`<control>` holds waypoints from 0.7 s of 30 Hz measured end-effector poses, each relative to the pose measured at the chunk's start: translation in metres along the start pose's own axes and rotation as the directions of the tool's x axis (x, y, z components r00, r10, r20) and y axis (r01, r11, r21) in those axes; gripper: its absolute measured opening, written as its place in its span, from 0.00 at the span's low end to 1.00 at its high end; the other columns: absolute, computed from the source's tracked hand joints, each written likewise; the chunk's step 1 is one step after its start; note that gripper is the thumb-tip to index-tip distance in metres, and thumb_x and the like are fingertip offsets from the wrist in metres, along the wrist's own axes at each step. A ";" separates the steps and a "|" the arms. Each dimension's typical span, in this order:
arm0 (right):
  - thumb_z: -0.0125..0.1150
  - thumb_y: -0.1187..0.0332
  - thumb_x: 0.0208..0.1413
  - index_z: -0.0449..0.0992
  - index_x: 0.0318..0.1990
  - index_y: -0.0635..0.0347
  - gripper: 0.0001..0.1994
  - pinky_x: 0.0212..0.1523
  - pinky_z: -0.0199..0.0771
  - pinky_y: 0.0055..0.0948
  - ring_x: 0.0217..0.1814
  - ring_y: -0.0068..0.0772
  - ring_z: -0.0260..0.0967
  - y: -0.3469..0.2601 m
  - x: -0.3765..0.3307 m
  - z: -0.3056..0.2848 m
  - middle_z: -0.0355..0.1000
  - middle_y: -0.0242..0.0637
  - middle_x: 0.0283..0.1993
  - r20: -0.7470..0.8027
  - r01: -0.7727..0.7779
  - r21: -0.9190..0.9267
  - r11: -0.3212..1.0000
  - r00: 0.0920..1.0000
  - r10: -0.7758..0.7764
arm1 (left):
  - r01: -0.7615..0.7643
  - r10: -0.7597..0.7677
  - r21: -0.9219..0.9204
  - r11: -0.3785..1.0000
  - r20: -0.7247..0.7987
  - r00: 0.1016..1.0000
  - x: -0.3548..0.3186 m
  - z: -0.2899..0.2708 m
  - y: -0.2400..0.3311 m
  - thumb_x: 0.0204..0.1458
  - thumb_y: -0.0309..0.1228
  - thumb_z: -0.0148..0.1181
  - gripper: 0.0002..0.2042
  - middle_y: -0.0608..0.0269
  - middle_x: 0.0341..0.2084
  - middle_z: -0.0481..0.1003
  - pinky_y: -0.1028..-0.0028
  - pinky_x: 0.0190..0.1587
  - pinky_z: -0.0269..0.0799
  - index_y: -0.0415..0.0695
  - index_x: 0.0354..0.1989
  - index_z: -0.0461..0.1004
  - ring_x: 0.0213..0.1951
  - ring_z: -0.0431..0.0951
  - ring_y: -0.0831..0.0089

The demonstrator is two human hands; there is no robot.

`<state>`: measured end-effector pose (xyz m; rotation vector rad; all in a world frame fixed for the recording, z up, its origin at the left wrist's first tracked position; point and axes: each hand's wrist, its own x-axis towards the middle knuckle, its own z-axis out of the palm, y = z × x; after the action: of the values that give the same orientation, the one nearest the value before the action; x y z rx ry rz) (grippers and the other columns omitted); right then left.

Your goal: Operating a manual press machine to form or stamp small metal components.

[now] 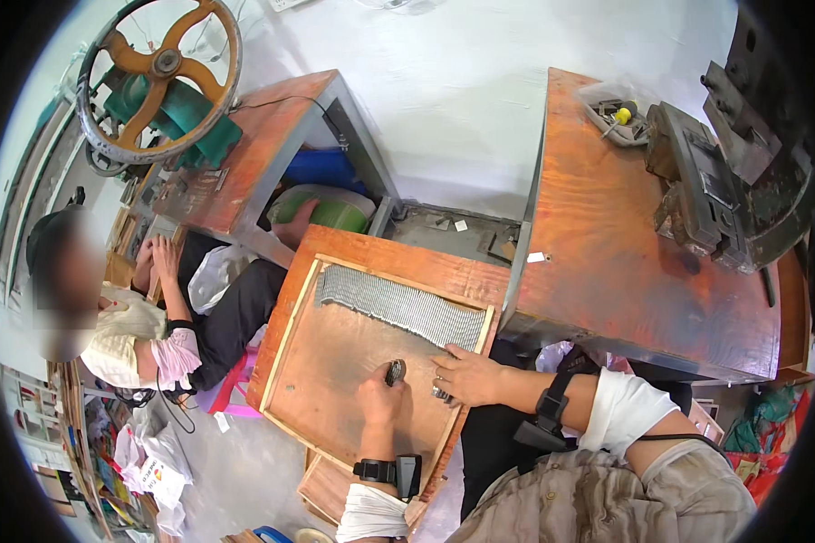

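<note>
The left hand (pixel 380 396) sits low over the wooden tray (pixel 335 362), fingers curled nearly closed around a small dark metal piece (pixel 395 371) that pokes out at the hand's one o'clock. A black wrist strap (pixel 385 471) with a small box sits at six o'clock from it, above a white sleeve cuff.

The right hand (pixel 469 376) lies just to the three o'clock side of the left one, resting on the tray's right rim, palm down, fingers loosely bent and pointing toward nine o'clock. Small shiny metal pieces (pixel 441 393) show under its fingertips at seven o'clock; how firmly it grips them cannot be told. The two hands are close together but not touching.

At twelve o'clock from both hands, a band of grey metal pieces (pixel 398 306) packed in rows lies along the tray's far edge. The tray rests tilted on an orange-brown wooden board (pixel 398 253).

At two o'clock stands a workbench (pixel 625 271) bearing a dark heavy machine (pixel 724 190). At nine o'clock another person (pixel 136 326) sits beside a second bench (pixel 263 145) with a large spoked wheel (pixel 158 77)
</note>
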<state>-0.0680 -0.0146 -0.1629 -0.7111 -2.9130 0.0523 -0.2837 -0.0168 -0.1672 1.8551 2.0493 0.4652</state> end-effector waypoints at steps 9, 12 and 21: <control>0.62 0.49 0.44 0.78 0.39 0.54 0.20 0.56 0.54 0.44 0.52 0.34 0.59 0.001 0.015 -0.031 0.69 0.29 0.38 0.294 -0.191 0.139 0.972 0.945 0.144 | -0.006 0.011 -0.041 0.999 0.118 0.993 -0.005 -0.002 0.028 0.37 0.32 0.65 0.20 0.47 0.29 0.77 0.63 0.37 0.74 0.46 0.43 0.77 0.33 0.79 0.53; 0.64 0.53 0.43 0.77 0.40 0.54 0.19 0.56 0.55 0.40 0.51 0.34 0.60 0.003 -0.004 -0.036 0.69 0.30 0.39 0.273 -0.156 0.111 0.981 0.954 0.121 | -0.059 0.070 -0.089 0.994 0.133 0.989 -0.011 -0.001 0.044 0.39 0.32 0.65 0.19 0.47 0.29 0.77 0.63 0.37 0.74 0.44 0.43 0.76 0.33 0.79 0.53; 0.63 0.64 0.45 0.76 0.40 0.56 0.14 0.53 0.65 0.40 0.52 0.42 0.64 -0.007 -0.130 -0.066 0.71 0.34 0.44 -0.133 -0.274 0.461 0.844 0.919 0.371 | -0.180 0.251 -0.394 0.901 0.137 0.958 -0.027 0.029 0.042 0.37 0.33 0.72 0.24 0.46 0.36 0.76 0.67 0.43 0.73 0.34 0.43 0.74 0.38 0.77 0.56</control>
<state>0.0524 -0.0806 -0.1140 -1.0365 -2.4092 0.6027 -0.2305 -0.0396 -0.1726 1.8132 1.5115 0.6663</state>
